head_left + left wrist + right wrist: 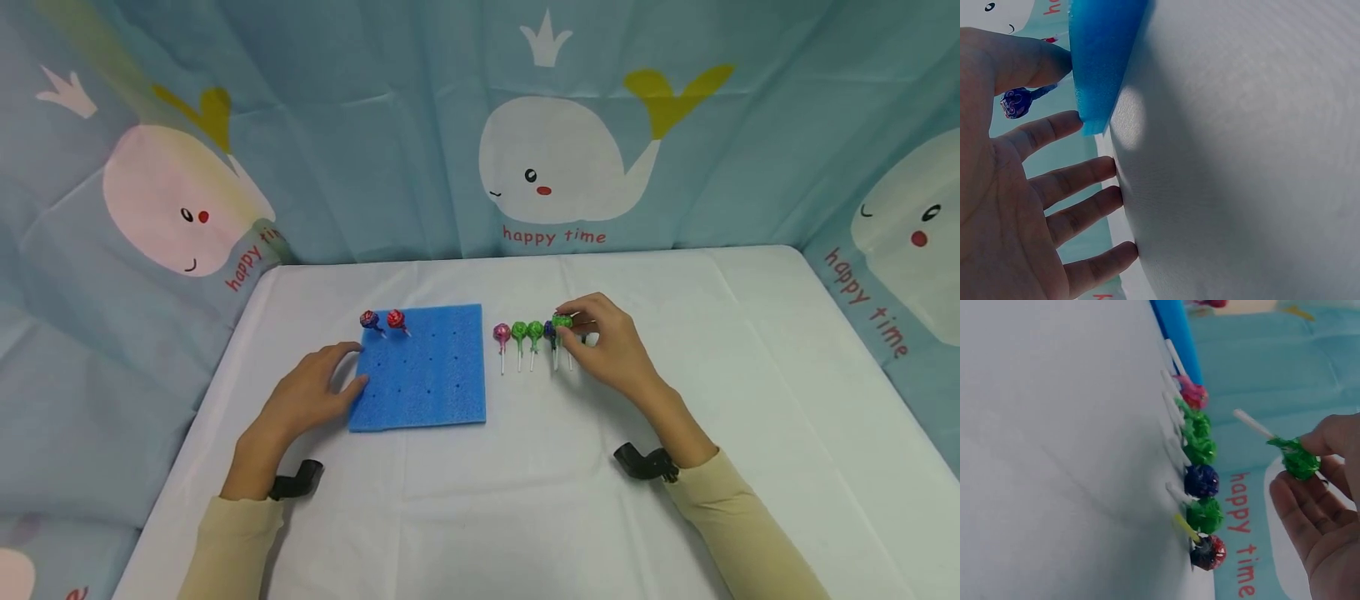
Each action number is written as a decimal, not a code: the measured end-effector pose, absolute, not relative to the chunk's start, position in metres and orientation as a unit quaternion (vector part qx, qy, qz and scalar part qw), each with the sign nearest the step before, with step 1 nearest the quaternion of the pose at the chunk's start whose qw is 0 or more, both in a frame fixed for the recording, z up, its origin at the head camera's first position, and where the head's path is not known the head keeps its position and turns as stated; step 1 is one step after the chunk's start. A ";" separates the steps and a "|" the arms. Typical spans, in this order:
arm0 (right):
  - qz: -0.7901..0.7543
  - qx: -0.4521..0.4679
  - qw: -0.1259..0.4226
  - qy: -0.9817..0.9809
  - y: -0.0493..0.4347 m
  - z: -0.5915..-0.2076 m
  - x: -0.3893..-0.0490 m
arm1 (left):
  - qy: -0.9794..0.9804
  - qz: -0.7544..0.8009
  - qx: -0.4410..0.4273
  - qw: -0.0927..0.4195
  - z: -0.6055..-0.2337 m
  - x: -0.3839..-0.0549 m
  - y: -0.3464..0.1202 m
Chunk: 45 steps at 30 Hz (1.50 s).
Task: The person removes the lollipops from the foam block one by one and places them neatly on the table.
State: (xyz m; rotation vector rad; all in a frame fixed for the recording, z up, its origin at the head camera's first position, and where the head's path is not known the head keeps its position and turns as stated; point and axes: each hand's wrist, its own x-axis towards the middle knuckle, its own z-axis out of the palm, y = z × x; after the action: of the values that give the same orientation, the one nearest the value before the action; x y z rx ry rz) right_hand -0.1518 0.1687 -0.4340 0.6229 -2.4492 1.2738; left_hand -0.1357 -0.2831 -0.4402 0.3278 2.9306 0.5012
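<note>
My right hand [611,342] pinches a green-wrapped lollipop [1299,460] by its candy head between thumb and fingers, with its white stick pointing away from the palm in the right wrist view. The lollipop is held above a row of lollipops on the table. My left hand [311,387] rests at the left edge of a blue foam board [420,367], thumb and index fingertip against it, the other fingers spread. Small holes dot the board. A dark blue-and-red lollipop [369,319] and a red lollipop [396,318] stand in its far left holes, leaning.
Right of the board, the row holds a pink lollipop [502,332], several green ones, a dark blue one [1202,481] and a dark red one [1209,552] with a yellow stick. A white cloth [480,517] covers the table; a whale-print curtain [375,167] hangs behind.
</note>
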 end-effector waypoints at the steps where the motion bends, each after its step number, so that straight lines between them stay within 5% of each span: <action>1: 0.446 0.216 0.153 -0.855 0.170 -0.434 -0.152 | 0.977 0.167 0.111 0.074 -0.440 -0.136 -0.283; 45: 0.374 0.102 0.082 -0.918 0.222 -0.447 -0.163 | 0.977 0.164 0.112 0.072 -0.439 -0.134 -0.284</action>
State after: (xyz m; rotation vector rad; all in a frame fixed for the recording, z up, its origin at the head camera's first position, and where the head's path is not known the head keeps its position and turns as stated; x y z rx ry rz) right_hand -0.1631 0.2223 -0.4471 0.3051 -2.7435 1.1172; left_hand -0.1341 -0.2842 -0.4392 0.3352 2.9381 0.4935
